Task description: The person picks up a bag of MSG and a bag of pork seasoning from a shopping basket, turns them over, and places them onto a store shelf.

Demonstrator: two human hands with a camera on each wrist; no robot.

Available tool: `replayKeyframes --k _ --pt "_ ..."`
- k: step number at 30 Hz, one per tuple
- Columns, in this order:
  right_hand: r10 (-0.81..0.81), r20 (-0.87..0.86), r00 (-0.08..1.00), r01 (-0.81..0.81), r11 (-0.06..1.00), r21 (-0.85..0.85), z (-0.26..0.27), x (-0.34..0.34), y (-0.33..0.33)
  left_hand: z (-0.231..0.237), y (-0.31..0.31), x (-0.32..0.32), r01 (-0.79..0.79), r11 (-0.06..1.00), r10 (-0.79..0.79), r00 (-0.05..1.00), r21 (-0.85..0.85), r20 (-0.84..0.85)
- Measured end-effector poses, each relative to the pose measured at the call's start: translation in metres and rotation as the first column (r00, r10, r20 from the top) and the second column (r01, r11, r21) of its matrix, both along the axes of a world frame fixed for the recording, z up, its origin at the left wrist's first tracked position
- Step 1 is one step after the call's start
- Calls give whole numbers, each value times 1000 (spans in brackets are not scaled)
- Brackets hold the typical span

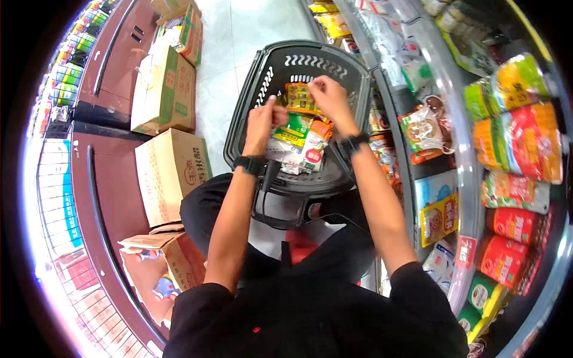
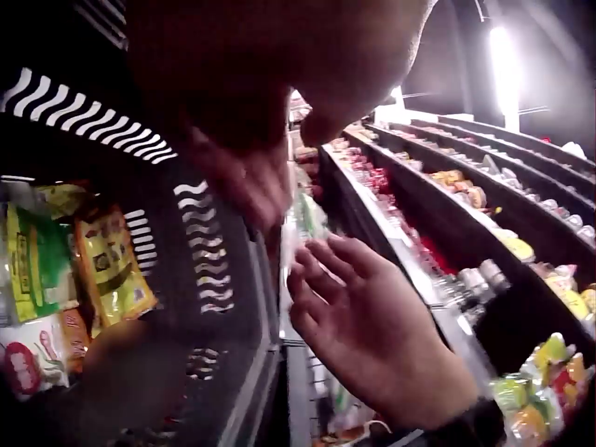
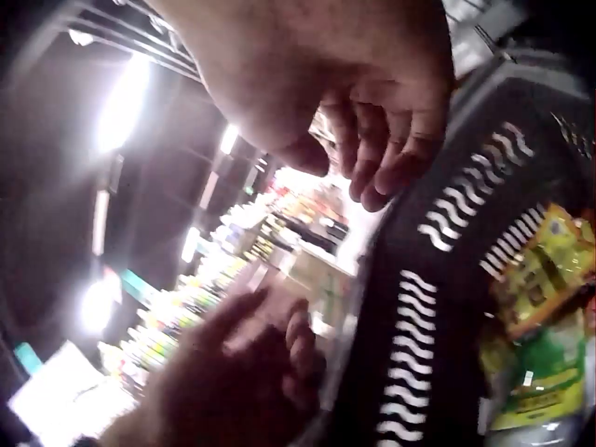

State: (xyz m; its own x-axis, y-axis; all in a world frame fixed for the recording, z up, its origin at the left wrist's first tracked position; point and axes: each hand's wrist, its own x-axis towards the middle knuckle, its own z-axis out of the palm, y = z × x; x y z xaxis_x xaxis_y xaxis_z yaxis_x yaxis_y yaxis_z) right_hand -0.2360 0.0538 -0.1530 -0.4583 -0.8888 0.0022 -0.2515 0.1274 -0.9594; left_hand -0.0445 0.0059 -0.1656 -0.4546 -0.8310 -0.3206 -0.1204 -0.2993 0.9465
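Note:
A black basket (image 1: pixel 246 113) stands between the person's legs. In it lie a yellow packet (image 1: pixel 300 95) (image 2: pixel 114 265), a green and yellow packet (image 1: pixel 293 127) (image 3: pixel 540 372) and a white packet with orange and red (image 1: pixel 314 147). Over the basket's left side is the left hand (image 1: pixel 264 122) (image 3: pixel 237 377), with nothing in it. The right hand (image 1: pixel 331 101) (image 2: pixel 372 335) hovers above the right part, near the yellow packet in the head view, its fingers loosely bent (image 3: pixel 372 154) and holding nothing. Both hands appear apart from each other and from the packets.
Cardboard boxes (image 1: pixel 173 176) line the left side, beside brown cabinets (image 1: pixel 107 185). An opened box (image 1: pixel 146 274) sits at lower left. Shelves with bagged goods (image 1: pixel 516 140) run close along the right. Pale floor (image 1: pixel 224 36) shows beyond the basket.

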Motion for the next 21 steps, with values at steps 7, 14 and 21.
replayKeyframes --k 7,14,21 --pt "593 -159 789 -192 484 854 -216 -5 -20 -214 24 -18 442 876 -468 675 194 571" --pt "408 -416 813 41 671 740 -254 20 21 -248 53 -66 466 842 -518 562 270 645" --pt "553 -433 712 -85 680 728 -183 23 13 -234 34 -53 622 783 -547 670 23 502"
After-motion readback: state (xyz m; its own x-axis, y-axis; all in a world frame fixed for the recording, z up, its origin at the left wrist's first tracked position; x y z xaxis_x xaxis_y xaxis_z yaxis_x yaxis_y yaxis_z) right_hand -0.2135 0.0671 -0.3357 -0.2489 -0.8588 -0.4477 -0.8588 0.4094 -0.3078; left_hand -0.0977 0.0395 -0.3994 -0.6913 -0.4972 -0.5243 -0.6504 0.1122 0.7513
